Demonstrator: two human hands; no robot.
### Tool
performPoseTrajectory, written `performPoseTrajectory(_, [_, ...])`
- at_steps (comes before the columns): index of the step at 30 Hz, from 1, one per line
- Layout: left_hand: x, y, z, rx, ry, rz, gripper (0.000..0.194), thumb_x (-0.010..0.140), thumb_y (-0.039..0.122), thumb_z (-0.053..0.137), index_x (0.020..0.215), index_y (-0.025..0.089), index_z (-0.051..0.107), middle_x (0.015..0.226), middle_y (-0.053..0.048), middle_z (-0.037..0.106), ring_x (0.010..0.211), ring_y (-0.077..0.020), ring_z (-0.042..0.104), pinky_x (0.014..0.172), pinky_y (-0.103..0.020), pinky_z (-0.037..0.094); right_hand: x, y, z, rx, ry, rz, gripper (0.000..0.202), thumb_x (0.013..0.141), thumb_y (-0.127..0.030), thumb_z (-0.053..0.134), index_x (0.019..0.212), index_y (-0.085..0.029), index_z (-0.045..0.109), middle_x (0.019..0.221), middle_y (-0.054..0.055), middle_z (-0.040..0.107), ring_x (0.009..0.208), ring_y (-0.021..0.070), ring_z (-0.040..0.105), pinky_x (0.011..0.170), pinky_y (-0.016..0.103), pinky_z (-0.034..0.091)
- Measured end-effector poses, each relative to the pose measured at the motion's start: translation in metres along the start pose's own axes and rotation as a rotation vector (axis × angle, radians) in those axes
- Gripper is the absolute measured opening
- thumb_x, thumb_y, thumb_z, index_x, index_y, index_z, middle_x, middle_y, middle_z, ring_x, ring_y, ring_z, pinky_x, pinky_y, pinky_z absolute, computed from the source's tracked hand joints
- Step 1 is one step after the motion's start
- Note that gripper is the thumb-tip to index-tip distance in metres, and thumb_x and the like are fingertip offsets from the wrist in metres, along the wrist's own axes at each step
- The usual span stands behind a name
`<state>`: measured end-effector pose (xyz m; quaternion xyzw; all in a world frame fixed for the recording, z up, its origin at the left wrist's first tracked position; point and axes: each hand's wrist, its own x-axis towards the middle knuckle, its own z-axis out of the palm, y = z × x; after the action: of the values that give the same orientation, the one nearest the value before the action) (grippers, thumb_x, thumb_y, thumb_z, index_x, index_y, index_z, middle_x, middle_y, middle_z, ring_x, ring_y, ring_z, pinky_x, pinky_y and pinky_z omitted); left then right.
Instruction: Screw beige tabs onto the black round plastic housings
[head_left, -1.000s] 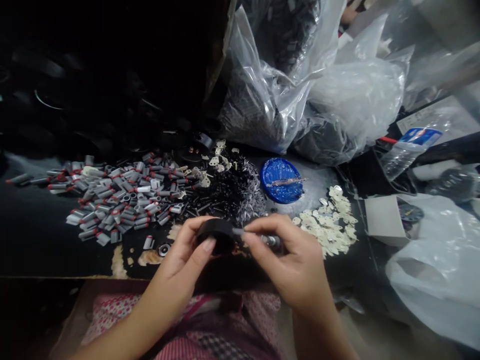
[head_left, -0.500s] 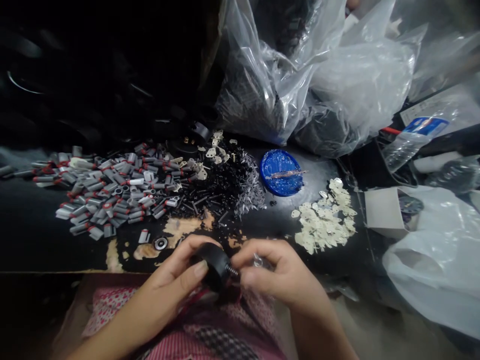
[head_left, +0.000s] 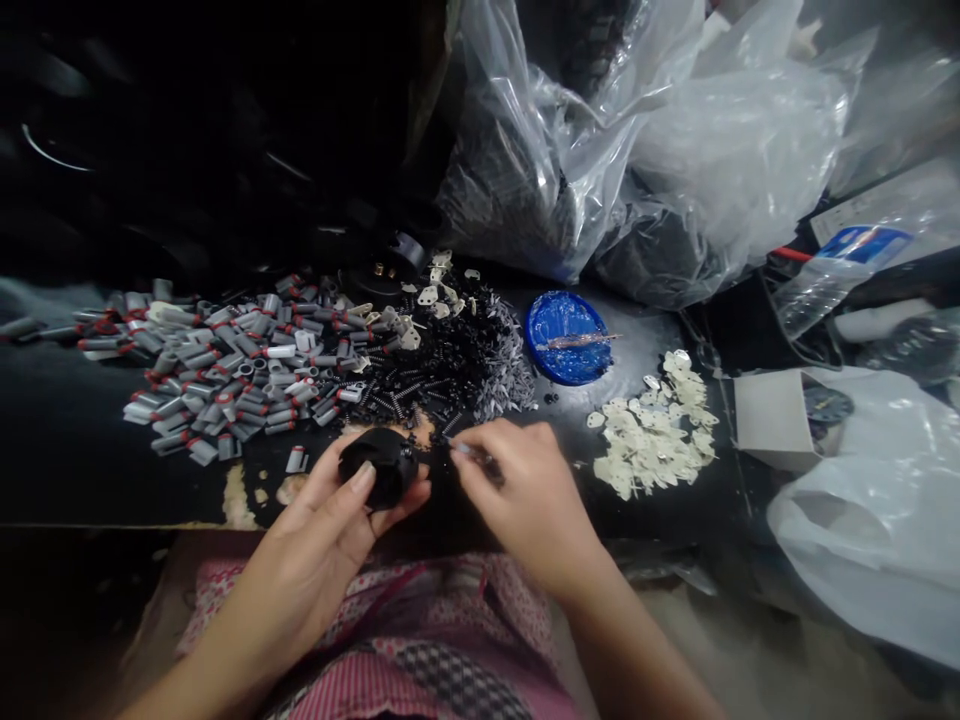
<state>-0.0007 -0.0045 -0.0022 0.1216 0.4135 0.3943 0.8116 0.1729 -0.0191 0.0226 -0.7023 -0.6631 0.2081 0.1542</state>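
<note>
A round black housing (head_left: pixel 381 468) is gripped by my left hand (head_left: pixel 330 520), thumb on its face and fingers behind and below. To its right, my right hand (head_left: pixel 525 490) pinches a small grey piece (head_left: pixel 469 450) between thumb and forefinger; something else small and dark shows by its curled fingers, too blurred to name. Beyond the hands lie black springs (head_left: pixel 401 395), a heap of small grey pieces (head_left: pixel 506 380) and many grey cylinders with red bands (head_left: pixel 232 370).
A blue lid (head_left: pixel 566 350) with grease and a stick on it lies beyond my right hand. Pale metal plates (head_left: pixel 656 440) are heaped to the right. Clear plastic bags (head_left: pixel 540 170), a small white box (head_left: pixel 776 412) and a white bag (head_left: pixel 862 520) stand around.
My hands have moved apart and away from my body. The black housing has moved left and turned its face up. My right hand and the spring no longer meet at its side.
</note>
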Motion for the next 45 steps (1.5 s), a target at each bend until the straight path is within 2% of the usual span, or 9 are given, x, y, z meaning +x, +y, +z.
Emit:
performPoseTrajectory(5, [0.005, 0.002, 0.01, -0.042, 0.024, 0.009, 0.017, 0.09, 0.024, 0.057, 0.102, 0.024, 0.068, 0.112, -0.003, 0.071, 0.112, -0.0203, 0.06, 0.096, -0.033, 0.052, 0.007, -0.005, 0.013, -0.21, -0.022, -0.104, 0.009, 0.09, -0.021, 0.055, 0.086, -0.019, 0.063, 0.08, 0.002, 0.068, 0.075, 0.0196, 0.061, 0.074, 0.035, 0.027])
performPoseTrajectory(9, [0.006, 0.004, 0.011, -0.041, 0.031, 0.038, 0.017, 0.09, 0.024, 0.057, 0.103, 0.025, 0.067, 0.114, -0.003, 0.071, 0.111, -0.019, 0.062, 0.098, -0.035, 0.051, 0.007, -0.005, 0.012, -0.218, -0.03, -0.122, 0.007, 0.088, -0.019, 0.056, 0.085, -0.019, 0.063, 0.08, 0.002, 0.068, 0.073, 0.0197, 0.06, 0.074, 0.035, 0.027])
performPoseTrajectory(15, [0.004, 0.004, 0.011, -0.011, 0.04, 0.008, 0.016, 0.089, 0.024, 0.058, 0.102, 0.022, 0.067, 0.111, -0.006, 0.073, 0.105, -0.0216, 0.066, 0.092, -0.036, 0.055, 0.001, -0.006, 0.004, 0.264, 0.064, -0.039, 0.005, 0.082, -0.019, 0.064, 0.085, -0.021, 0.06, 0.079, -0.002, 0.067, 0.072, 0.015, 0.058, 0.073, 0.031, 0.036])
performPoseTrajectory(22, [0.006, 0.006, 0.018, -0.142, 0.02, -0.116, 0.013, 0.089, 0.016, 0.057, 0.086, 0.021, 0.069, 0.1, -0.004, 0.076, 0.095, -0.0186, 0.07, 0.086, -0.034, 0.057, -0.005, -0.009, 0.001, 0.634, -0.013, 0.022, 0.015, 0.081, -0.016, 0.064, 0.091, -0.026, 0.058, 0.089, -0.004, 0.064, 0.082, 0.0138, 0.06, 0.078, 0.03, 0.042])
performPoseTrajectory(25, [0.004, 0.003, 0.019, -0.151, 0.026, -0.102, 0.015, 0.089, 0.016, 0.057, 0.088, 0.021, 0.07, 0.1, -0.003, 0.076, 0.094, -0.0181, 0.07, 0.086, -0.033, 0.057, -0.005, -0.009, 0.006, 0.615, 0.086, -0.001, 0.009, 0.082, -0.02, 0.066, 0.084, -0.024, 0.058, 0.086, -0.003, 0.062, 0.081, 0.0142, 0.058, 0.077, 0.031, 0.042])
performPoseTrajectory(31, [0.006, -0.004, 0.017, -0.1, 0.023, 0.085, 0.013, 0.088, 0.024, 0.06, 0.097, 0.026, 0.07, 0.102, 0.001, 0.075, 0.099, -0.0149, 0.067, 0.09, -0.027, 0.054, -0.005, -0.015, 0.019, 0.362, 0.351, -0.068, 0.009, 0.082, -0.023, 0.067, 0.084, -0.021, 0.058, 0.081, -0.001, 0.065, 0.077, 0.016, 0.057, 0.074, 0.033, 0.04])
performPoseTrajectory(38, [0.005, -0.002, 0.008, -0.065, -0.023, 0.071, 0.015, 0.087, 0.028, 0.062, 0.1, 0.026, 0.069, 0.105, -0.002, 0.073, 0.102, -0.0198, 0.065, 0.092, -0.036, 0.054, -0.007, -0.02, 0.005, 0.428, 0.321, -0.163, 0.01, 0.084, -0.015, 0.063, 0.091, -0.022, 0.064, 0.082, -0.002, 0.07, 0.074, 0.0151, 0.061, 0.073, 0.033, 0.042])
performPoseTrajectory(41, [0.003, -0.003, 0.007, -0.042, -0.064, 0.051, 0.016, 0.089, 0.028, 0.059, 0.101, 0.029, 0.069, 0.112, -0.001, 0.07, 0.109, -0.0205, 0.062, 0.094, -0.035, 0.052, -0.004, -0.022, -0.005, 0.506, 0.304, -0.184, 0.012, 0.084, -0.015, 0.064, 0.094, -0.023, 0.065, 0.086, -0.002, 0.07, 0.078, 0.0142, 0.062, 0.076, 0.032, 0.044])
performPoseTrajectory(45, [0.0, -0.003, 0.007, 0.002, -0.034, 0.03, 0.015, 0.086, 0.029, 0.062, 0.098, 0.031, 0.071, 0.112, -0.001, 0.07, 0.111, -0.0222, 0.061, 0.09, -0.033, 0.054, 0.004, -0.024, -0.011, 0.508, 0.255, -0.182, 0.012, 0.085, -0.016, 0.064, 0.094, -0.024, 0.066, 0.087, -0.001, 0.07, 0.08, 0.0147, 0.062, 0.078, 0.033, 0.043])
